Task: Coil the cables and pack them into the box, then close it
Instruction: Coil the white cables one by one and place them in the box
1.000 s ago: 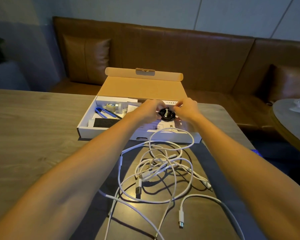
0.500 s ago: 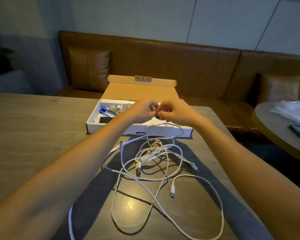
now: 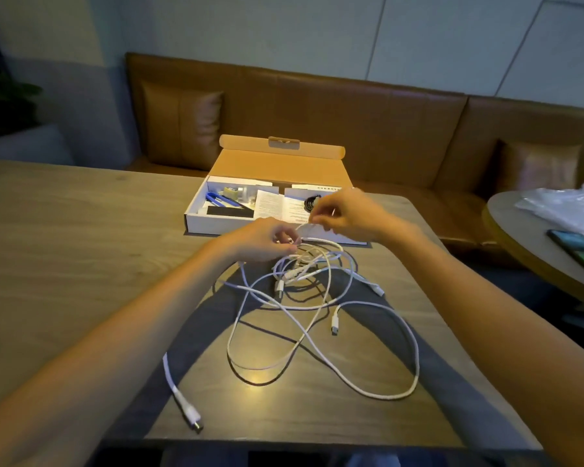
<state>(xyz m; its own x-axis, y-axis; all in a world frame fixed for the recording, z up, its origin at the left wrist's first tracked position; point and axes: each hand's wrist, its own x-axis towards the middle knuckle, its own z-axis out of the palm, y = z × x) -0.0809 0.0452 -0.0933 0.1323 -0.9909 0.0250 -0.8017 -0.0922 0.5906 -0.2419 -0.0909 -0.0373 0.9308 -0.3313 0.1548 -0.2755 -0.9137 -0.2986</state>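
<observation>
The black coil is now lying released inside the box. Both hands are moving to the white cables tangled at the box's 6 o'clock. The left hand and right hand are each pinching a strand, probably starting coil 2.

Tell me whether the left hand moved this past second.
Yes. The left hand drew back from above the box to the white cables in front of it.
</observation>
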